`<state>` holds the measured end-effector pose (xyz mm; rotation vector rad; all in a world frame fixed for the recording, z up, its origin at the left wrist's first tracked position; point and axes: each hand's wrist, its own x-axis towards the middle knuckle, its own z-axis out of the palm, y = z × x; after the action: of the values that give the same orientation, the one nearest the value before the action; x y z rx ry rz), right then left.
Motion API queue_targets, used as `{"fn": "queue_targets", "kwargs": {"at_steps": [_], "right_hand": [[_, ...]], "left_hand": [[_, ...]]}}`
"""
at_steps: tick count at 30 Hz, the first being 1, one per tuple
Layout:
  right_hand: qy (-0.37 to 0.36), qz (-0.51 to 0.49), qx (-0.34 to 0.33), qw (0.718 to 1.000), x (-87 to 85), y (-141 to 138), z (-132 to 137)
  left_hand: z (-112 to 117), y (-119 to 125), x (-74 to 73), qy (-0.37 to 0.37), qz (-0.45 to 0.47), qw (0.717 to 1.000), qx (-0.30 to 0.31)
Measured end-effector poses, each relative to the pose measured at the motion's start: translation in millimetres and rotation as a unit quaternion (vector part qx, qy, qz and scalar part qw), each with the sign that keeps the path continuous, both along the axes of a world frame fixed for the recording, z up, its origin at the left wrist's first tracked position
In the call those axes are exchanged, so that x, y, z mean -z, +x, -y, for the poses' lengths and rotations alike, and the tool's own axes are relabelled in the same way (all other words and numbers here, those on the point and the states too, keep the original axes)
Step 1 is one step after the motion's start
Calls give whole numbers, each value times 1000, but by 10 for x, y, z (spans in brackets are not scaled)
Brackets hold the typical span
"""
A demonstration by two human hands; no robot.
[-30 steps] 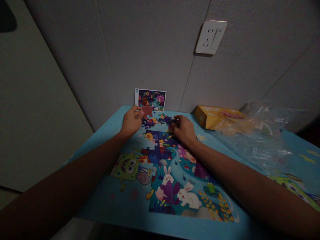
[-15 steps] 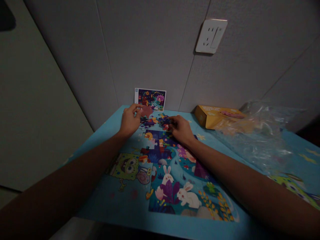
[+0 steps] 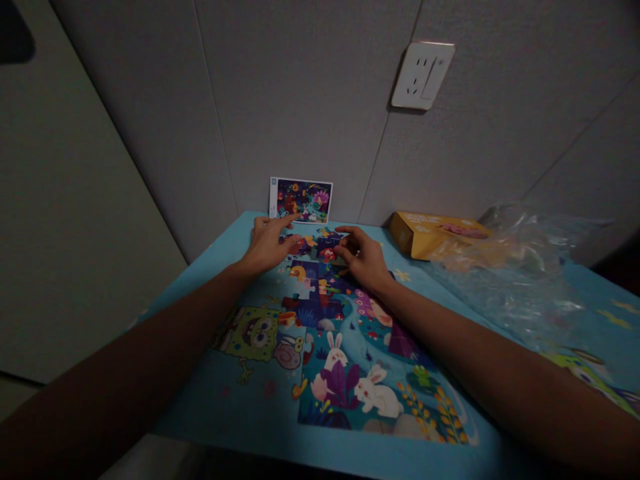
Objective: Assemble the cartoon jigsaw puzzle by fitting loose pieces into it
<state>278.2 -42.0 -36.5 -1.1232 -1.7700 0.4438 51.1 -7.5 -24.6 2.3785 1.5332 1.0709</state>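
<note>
My left hand (image 3: pixel 270 243) is over the far left of the table, index finger stretched out and thumb apart. A reddish-brown puzzle piece (image 3: pixel 296 247) lies under its thumb, partly hidden. My right hand (image 3: pixel 364 257) is just to the right of a dark blue puzzle piece (image 3: pixel 327 247) with a red figure. Its thumb tip touches or nearly touches that piece, while the index finger is raised apart. Nearer me lies a joined jigsaw puzzle (image 3: pixel 350 347) with white rabbits, a stream and plants; my right forearm covers some of its right side.
A picture card (image 3: pixel 304 199) leans against the wall behind the loose pieces. At the right are a yellow box (image 3: pixel 413 235) and a crumpled clear plastic bag (image 3: pixel 520 287). The blue tablecloth (image 3: pixel 200 393) bears cartoon prints. A wall socket (image 3: pixel 423 75) is above.
The reddish-brown piece, raised in my left hand before, is now down among the loose pieces, and the left fingers have spread. My right thumb and index finger have moved apart.
</note>
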Motion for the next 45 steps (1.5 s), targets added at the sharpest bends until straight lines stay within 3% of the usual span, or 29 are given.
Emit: {"fn": "queue_targets", "kwargs": {"at_steps": [3, 5, 7, 9, 11, 16, 21, 25, 29, 34, 40, 45], "right_hand": [[-5, -20, -42, 999, -32, -6, 11], [3, -28, 28, 999, -52, 50, -29], [1, -16, 186, 982, -55, 152, -104], [-55, 36, 324, 944, -33, 260, -184], [-120, 101, 364, 918, 2, 326, -234], [-132, 233, 316, 910, 39, 268, -192], [-143, 237, 317, 907, 21, 244, -175], [-116, 143, 269, 945, 23, 278, -208], [-30, 18, 96, 995, -33, 197, -148], [2, -38, -72, 997, -73, 9, -26], [-40, -110, -109, 987, -31, -48, -3], [-50, -96, -118, 987, -27, -35, 5]], "left_hand": [[119, 126, -44, -22, 6, 989, 148], [164, 182, -64, -26, 17, 985, 169], [155, 182, -75, 6, 56, 992, 117], [100, 129, -76, 36, 94, 994, 45], [26, 54, -57, 23, 86, 996, -10], [-82, -55, 47, -65, -4, 990, -129], [-75, -45, 76, -62, -14, 991, -118], [-37, -9, 18, -32, -15, 997, -66], [55, 65, -55, 9, 23, 999, 47], [158, 145, -54, -28, 28, 984, 173], [160, 164, -18, -53, 46, 972, 226], [199, 185, -88, -101, 49, 962, 249]]}}
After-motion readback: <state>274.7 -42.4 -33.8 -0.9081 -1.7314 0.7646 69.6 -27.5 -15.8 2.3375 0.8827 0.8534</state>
